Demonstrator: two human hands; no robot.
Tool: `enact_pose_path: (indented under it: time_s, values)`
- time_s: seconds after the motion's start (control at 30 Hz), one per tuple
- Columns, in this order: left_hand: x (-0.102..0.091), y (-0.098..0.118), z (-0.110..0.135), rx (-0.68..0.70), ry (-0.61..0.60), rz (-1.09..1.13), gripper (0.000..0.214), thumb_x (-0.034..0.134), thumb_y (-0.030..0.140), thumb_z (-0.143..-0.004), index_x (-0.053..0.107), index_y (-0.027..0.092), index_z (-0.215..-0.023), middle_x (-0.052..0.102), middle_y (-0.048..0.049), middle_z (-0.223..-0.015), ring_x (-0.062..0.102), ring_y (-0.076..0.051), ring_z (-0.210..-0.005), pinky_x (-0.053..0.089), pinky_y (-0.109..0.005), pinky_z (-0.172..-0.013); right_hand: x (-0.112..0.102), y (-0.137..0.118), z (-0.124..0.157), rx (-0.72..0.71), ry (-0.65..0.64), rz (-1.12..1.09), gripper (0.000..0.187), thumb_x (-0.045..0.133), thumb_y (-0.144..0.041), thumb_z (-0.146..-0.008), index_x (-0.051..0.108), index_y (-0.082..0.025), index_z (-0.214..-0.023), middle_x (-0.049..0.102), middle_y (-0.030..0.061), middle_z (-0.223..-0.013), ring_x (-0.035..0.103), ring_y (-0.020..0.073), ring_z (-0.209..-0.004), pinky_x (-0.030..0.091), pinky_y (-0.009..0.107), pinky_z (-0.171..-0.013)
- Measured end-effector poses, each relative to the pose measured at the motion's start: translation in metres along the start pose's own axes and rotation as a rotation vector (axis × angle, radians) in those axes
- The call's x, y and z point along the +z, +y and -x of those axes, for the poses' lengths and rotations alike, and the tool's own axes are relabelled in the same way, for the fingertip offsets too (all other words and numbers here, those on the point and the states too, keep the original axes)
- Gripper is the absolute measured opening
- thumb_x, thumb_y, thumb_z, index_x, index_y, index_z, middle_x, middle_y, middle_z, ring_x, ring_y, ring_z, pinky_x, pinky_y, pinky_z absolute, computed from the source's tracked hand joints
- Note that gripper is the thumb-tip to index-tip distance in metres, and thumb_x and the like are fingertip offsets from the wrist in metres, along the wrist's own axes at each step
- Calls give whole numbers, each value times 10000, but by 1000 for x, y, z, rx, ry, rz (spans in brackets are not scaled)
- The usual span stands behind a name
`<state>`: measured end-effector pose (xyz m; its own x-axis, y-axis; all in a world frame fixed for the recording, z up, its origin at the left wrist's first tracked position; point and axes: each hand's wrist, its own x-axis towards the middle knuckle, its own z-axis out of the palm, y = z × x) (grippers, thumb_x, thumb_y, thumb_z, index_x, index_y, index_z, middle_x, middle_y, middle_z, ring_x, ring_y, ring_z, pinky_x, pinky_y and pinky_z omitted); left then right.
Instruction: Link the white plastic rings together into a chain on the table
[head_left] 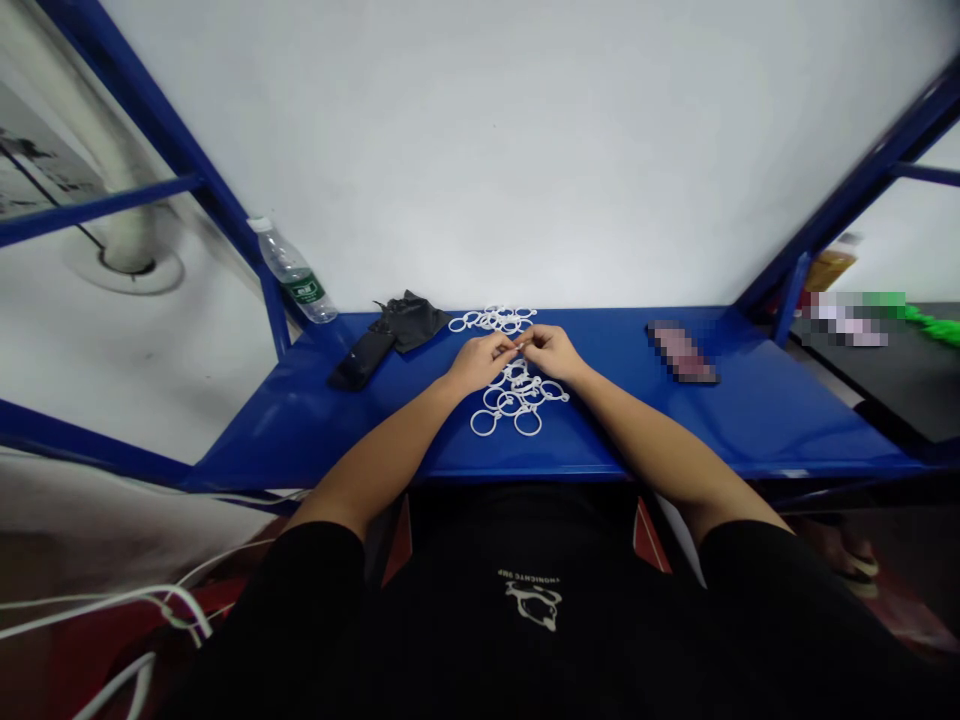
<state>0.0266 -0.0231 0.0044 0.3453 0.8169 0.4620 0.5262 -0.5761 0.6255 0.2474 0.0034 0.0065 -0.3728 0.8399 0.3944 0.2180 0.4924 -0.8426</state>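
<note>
My left hand (484, 358) and my right hand (549, 350) meet over the middle of a blue table (750, 420). Both have their fingers pinched together on a small white plastic ring (519, 346) held between them. Just below the hands, toward me, lies a cluster of several joined white rings (517, 398). A second heap of loose white rings (493, 320) lies behind the hands, near the wall.
A clear water bottle (294, 272) with a green label leans at the back left corner. A black phone (361, 360) and a crumpled black cloth (411, 320) lie left of the rings. A blurred flat object (682, 352) lies on the right. Blue frame posts stand on both sides.
</note>
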Motion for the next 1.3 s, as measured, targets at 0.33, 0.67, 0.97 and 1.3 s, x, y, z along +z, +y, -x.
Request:
enact_pose_path:
  time_s: [0.33,0.67,0.97,1.3]
  values:
    - [0,-8,-3,0,-2,-62,100,777,235,-1029,834,233,-1111,879,-51,-1038,822,-227,-918,619,-346,-874,-6,25,-11,-18,1,156,583,609,-218,-831,813,-193,-1377,858,104,-1250,775,235,-905,663,392,-877]
    - [-3,1,0,90,-274,-41,198,758,348,-1017,859,251,-876,856,-43,-923,781,-231,-861,598,-343,-827,-4,24,-20,114,-110,750,668,652,-146,-998,652,-145,-1666,775,213,-1522,753,390,-1368,606,495,-1184]
    - [-2,-3,0,-77,-68,6,233,677,328,-1083,855,202,-1163,861,-55,-970,782,-208,-831,578,-315,-781,-20,31,-11,66,-73,557,561,673,-157,-974,759,-133,-1528,878,136,-1118,799,293,-1006,615,399,-984]
    - [-5,-18,-8,-141,-124,-112,286,810,281,-1036,870,214,-1307,889,-91,-1195,830,-256,-1048,623,-353,-971,-7,32,-9,-53,-32,146,562,637,-379,-1031,725,-118,-1521,788,58,-970,635,169,-678,566,331,-706]
